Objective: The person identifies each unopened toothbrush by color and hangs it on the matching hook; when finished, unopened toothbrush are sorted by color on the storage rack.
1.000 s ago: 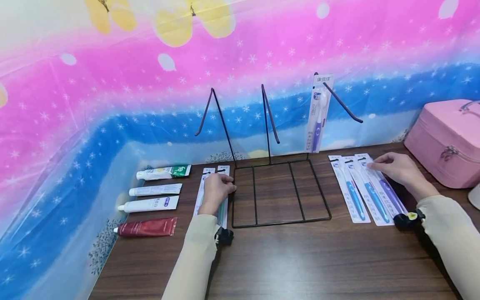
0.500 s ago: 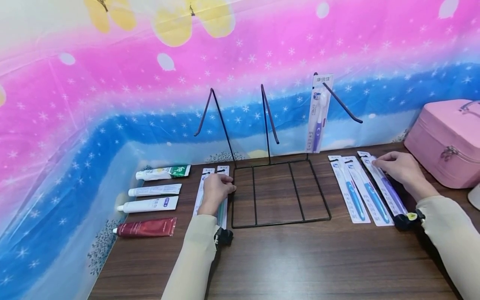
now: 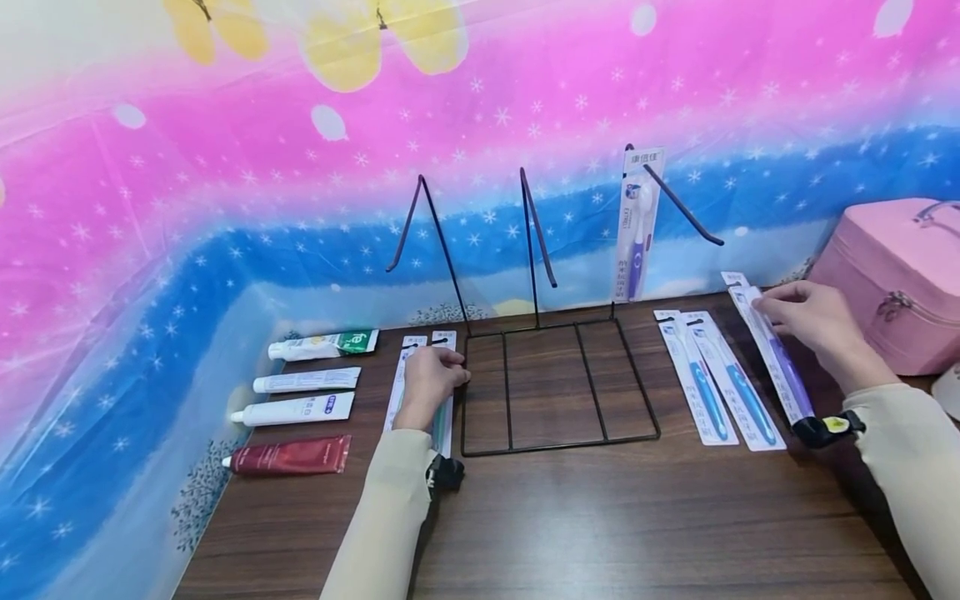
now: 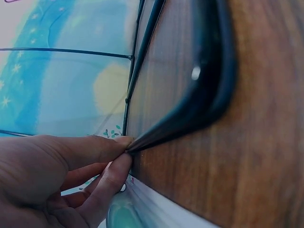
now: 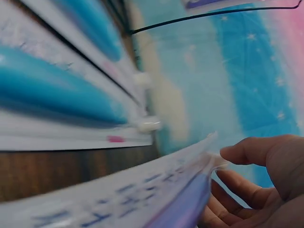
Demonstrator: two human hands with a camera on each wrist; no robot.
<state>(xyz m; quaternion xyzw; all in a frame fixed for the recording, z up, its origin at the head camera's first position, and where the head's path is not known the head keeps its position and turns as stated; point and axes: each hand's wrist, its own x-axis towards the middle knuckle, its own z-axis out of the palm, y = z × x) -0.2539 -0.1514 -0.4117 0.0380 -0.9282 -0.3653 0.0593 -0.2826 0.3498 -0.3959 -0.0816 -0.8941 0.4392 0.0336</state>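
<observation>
In the head view my right hand pinches a carded toothbrush with a purple handle by its side edge, tilted up off the table. The right wrist view has this toothbrush pack close up between thumb and fingers. My left hand pinches the left side of a black wire display rack, as the left wrist view confirms with thumb and finger on the wire frame. Another purple toothbrush pack hangs on the rack's right hook. Two blue toothbrush packs lie left of my right hand.
Partly under my left hand lie more toothbrush packs. Several toothpaste tubes, including a red one, line the left side of the table. A pink case stands at the right, and a patterned cloth covers the wall behind.
My right hand has drawn the purple toothbrush pack away from the blue ones, moving it to the right and back and lifting it. My left hand keeps its place on the rack.
</observation>
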